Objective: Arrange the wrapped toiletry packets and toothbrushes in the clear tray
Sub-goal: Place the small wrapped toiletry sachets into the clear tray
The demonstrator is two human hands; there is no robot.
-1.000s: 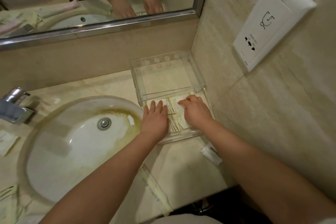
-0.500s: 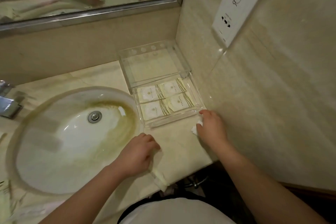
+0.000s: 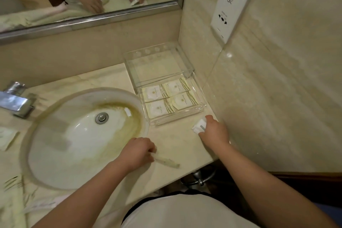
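Hands work well apart, each closed on one item. On the counter (image 3: pixel 175 140), right of the sink (image 3: pixel 74 144), the clear tray (image 3: pixel 185 116) sits in the back right corner with four flat packets (image 3: pixel 185 100) laid two by two in its front section. At the front edge the left hand (image 3: pixel 137 152) curls round a long wrapped toothbrush (image 3: pixel 166 162). Near the right edge, just before the tray, the right hand (image 3: pixel 214 131) pinches a small white packet (image 3: pixel 199 126). Lifting each clear over the tray's front wall should spare the laid rows.
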